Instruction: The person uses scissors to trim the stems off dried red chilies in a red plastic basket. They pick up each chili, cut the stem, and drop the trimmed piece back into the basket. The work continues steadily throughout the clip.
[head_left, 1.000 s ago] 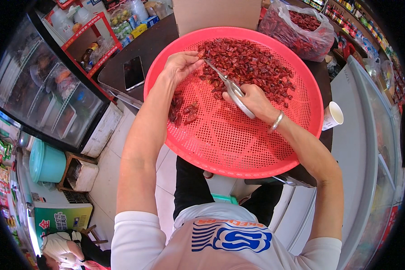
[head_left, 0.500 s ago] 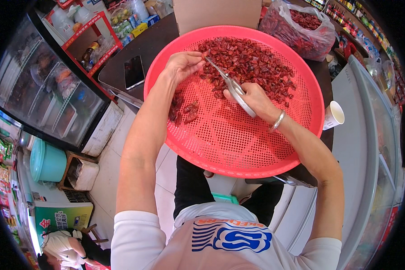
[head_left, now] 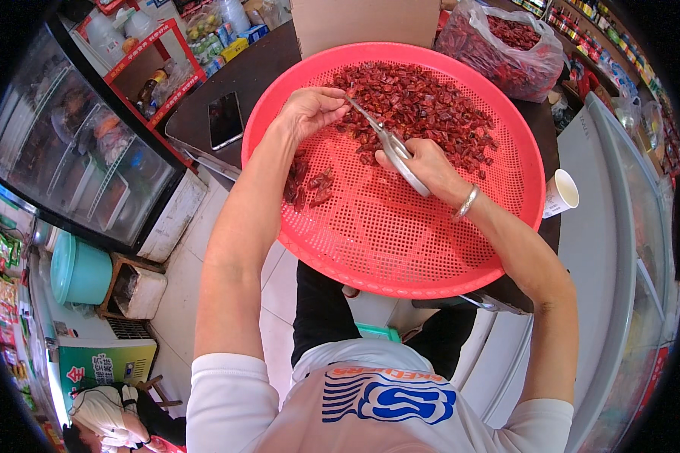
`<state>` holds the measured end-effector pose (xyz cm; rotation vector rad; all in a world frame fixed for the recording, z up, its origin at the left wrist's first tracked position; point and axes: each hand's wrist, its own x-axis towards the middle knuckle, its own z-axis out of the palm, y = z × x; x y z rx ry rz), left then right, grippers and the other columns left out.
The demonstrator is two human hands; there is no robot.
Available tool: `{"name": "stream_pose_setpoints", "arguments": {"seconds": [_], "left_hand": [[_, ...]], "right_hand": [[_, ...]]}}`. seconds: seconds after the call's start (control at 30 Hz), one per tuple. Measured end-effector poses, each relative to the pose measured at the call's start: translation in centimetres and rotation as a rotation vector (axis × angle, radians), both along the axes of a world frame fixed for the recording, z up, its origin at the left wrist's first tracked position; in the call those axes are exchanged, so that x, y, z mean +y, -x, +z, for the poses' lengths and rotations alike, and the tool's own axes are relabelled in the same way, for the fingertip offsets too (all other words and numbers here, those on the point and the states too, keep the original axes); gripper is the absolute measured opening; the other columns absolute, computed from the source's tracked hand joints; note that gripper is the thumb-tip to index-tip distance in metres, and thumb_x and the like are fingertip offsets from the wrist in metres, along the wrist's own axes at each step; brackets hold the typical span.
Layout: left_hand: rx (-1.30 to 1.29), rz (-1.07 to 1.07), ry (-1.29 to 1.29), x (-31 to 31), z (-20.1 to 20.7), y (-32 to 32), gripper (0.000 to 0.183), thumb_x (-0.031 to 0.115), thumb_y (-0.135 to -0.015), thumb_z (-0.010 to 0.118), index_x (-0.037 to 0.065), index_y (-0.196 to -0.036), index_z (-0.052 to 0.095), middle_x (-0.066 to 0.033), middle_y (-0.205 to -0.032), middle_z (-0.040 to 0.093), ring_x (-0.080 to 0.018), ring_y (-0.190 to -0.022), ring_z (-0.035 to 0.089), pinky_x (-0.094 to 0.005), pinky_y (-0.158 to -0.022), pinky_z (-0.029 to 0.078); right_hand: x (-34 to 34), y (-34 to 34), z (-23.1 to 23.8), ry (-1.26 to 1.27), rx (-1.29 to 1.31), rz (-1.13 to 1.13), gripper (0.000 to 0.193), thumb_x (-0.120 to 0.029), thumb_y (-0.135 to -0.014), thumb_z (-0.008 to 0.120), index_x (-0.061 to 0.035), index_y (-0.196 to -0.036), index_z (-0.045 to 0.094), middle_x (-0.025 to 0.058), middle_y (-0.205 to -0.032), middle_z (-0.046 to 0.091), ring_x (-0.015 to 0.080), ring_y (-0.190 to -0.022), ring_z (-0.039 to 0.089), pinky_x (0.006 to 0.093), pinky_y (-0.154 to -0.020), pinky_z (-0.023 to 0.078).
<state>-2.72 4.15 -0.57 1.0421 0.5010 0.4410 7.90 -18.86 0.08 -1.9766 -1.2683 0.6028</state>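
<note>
My left hand (head_left: pixel 310 113) is over the upper left of a wide, round red plastic sieve tray (head_left: pixel 400 234). Its thumb and fingers pinch what looks like a dried red chili, mostly hidden by the fingertips. Metal scissors (head_left: pixel 390 142) are gripped in my right hand (head_left: pixel 432 169), their blades pointing up and left to the left fingertips. The blades look nearly closed. Below and beyond them spreads a heap of cut dried chili pieces (head_left: pixel 431 106). A smaller group of dried chilies (head_left: pixel 319 187) lies at the tray's left, under my left forearm.
A clear plastic bag of dried chilies (head_left: pixel 499 57) stands beyond the tray at right, beside a cardboard box (head_left: pixel 366 23). A phone (head_left: pixel 225 121) lies on the dark table at left. At right are a paper cup (head_left: pixel 561 194) and a freezer (head_left: pixel 593 196). Another person (head_left: pixel 109 411) is at lower left.
Both hands and the scissors stay almost in place. My left fingertips have shifted very slightly, and the red bit seen at them before is now less visible.
</note>
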Motion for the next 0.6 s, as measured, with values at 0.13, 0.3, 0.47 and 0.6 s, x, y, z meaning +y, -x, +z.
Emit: {"name": "stream_pose_setpoints", "arguments": {"seconds": [0.13,0.3,0.47,0.6], "left_hand": [[0.015,0.012,-0.017,-0.33,0.23,-0.04,0.024,-0.011,-0.081,0.055,-0.012,-0.105,0.052,-0.0181,-0.099,0.058,-0.0256,-0.087,0.062,-0.0304,-0.076,0.057],[0.016,0.010,-0.036,-0.39,0.26,0.03,0.024,-0.011,-0.081,0.055,-0.012,-0.105,0.052,-0.0184,-0.098,0.058,-0.0255,-0.085,0.063,-0.0301,-0.074,0.058],[0.018,0.008,-0.070,-0.32,0.12,-0.04,0.022,-0.010,-0.081,0.056,-0.012,-0.103,0.053,-0.0177,-0.096,0.059,-0.0245,-0.082,0.063,-0.0298,-0.073,0.058],[0.025,0.020,-0.095,-0.39,0.10,-0.12,0.021,-0.010,-0.081,0.056,-0.011,-0.102,0.053,-0.0169,-0.094,0.059,-0.0237,-0.080,0.063,-0.0295,-0.071,0.058]], "right_hand": [[0.00,-0.14,-0.14,0.004,0.011,-0.003,0.062,-0.060,-0.074,0.066,0.0008,-0.064,0.059,0.0023,-0.053,0.049,0.0103,-0.048,0.049,0.0285,-0.043,0.037],[-0.01,-0.16,-0.15,-0.005,0.014,0.011,0.062,-0.060,-0.073,0.066,0.0010,-0.065,0.059,0.0021,-0.053,0.050,0.0100,-0.048,0.049,0.0282,-0.043,0.037],[-0.02,-0.13,-0.03,0.009,0.031,0.014,0.063,-0.061,-0.074,0.066,0.0009,-0.065,0.059,0.0018,-0.053,0.049,0.0097,-0.048,0.049,0.0280,-0.043,0.036],[-0.02,-0.17,-0.07,0.018,0.040,0.009,0.063,-0.061,-0.074,0.066,0.0008,-0.064,0.059,0.0015,-0.052,0.049,0.0098,-0.048,0.048,0.0280,-0.043,0.036]]}}
